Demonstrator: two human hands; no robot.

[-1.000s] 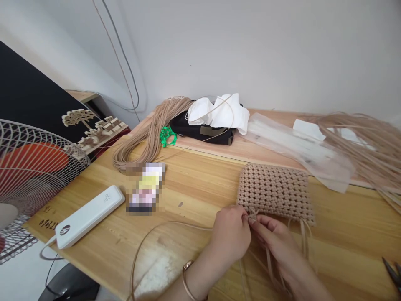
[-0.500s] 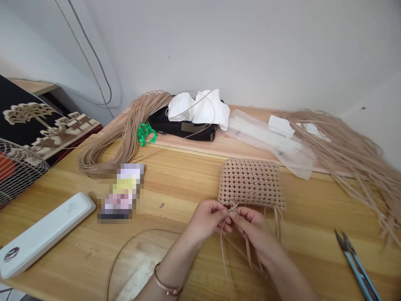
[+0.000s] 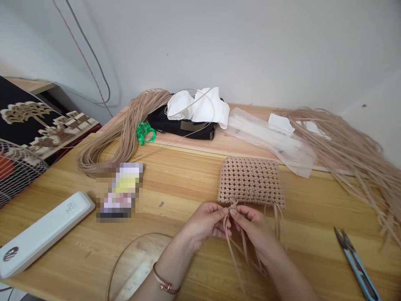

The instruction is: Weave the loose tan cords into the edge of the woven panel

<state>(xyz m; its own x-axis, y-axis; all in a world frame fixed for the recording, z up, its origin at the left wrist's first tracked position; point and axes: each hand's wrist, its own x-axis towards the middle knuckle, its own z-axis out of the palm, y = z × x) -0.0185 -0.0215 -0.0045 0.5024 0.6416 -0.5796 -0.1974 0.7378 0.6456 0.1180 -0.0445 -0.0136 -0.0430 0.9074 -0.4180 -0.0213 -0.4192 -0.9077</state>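
Observation:
A tan woven piece [image 3: 252, 180] with an open knotted pattern lies on the wooden table. At its near left edge, my left hand [image 3: 208, 221] pinches tan cords between thumb and fingertips. Close beside it, my right hand [image 3: 253, 223] grips the same knot of cords [image 3: 232, 205], thumb pressed against the fingers. Loose cord ends [image 3: 233, 255] hang down from the fingers toward me. More strands [image 3: 277, 221] trail from the piece's near right edge. The exact crossing of the cords is partly hidden by my fingertips.
Blue-handled snips [image 3: 355, 263] lie at the right. A white oblong device [image 3: 46, 234] and a pixelated phone-like object [image 3: 120, 190] are on the left. Tan cord bundles [image 3: 122, 129] lie at the back, near a black pouch [image 3: 181, 127], a green tangle [image 3: 145, 133] and clear plastic packaging [image 3: 272, 140].
My hands stay at the knot with small finger shifts. The loose cord ends below them have swung a little to the right. The woven piece stays in place.

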